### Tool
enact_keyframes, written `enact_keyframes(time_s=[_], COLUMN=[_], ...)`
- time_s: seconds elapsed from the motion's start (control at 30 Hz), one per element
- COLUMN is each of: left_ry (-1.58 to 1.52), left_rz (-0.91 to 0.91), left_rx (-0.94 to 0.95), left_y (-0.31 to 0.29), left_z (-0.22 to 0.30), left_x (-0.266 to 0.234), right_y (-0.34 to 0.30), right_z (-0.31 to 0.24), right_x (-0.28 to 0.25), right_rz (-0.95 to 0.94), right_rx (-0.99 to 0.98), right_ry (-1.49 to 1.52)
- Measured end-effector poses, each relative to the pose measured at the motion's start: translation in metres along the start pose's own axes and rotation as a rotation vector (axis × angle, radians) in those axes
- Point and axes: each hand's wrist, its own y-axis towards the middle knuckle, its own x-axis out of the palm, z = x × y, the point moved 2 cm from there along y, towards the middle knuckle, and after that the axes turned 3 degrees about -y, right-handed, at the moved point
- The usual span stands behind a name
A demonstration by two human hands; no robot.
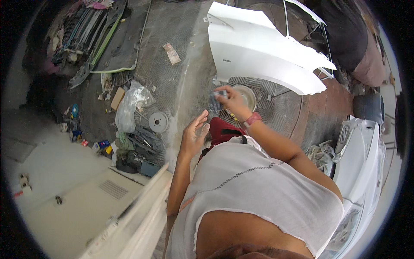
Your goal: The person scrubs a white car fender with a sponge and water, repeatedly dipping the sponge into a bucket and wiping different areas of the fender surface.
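My left hand point(193, 134) is raised in front of my body, fingers apart, with nothing in it. Ahead and to its right, my right hand point(233, 103) has its fingers curled around a small greyish piece point(221, 93), too blurred for its kind to show. A dark blue-grey object point(214, 105) appears just beneath those fingers; whether it is part of the held piece I cannot tell. Partly behind the right hand and wrist stands a round, pale basin point(251, 96) on the floor. A white car fender point(258, 47) is propped up beyond the basin.
A metal frame point(322, 39) stands by the fender. To the left lie a clear plastic bag point(129, 108), a wheel-like disc point(158, 122) and a heap of dark parts point(142, 144). A white panel point(138, 211) is close on my left; a white car body part point(355, 151) stands right.
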Motion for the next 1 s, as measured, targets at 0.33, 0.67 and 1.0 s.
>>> enact_keyframes(time_s=[0.33,0.67,1.0], left_ry=[0.072,0.065,0.054], left_rz=[0.072,-0.193,-0.853], left_rx=[-0.125,0.089,0.151], left_y=[0.174,0.425,0.606], left_z=[0.0,0.066,0.101], left_x=[-0.107,-0.105,-0.057], right_y=[0.146,0.168,0.187], right_z=[-0.03,-0.126,-0.178], right_x=[-0.094,-0.161,-0.157], right_rz=[0.288,0.645,1.266], right_rx=[0.095,0.045,0.266], right_ry=[0.618,0.243,-0.083])
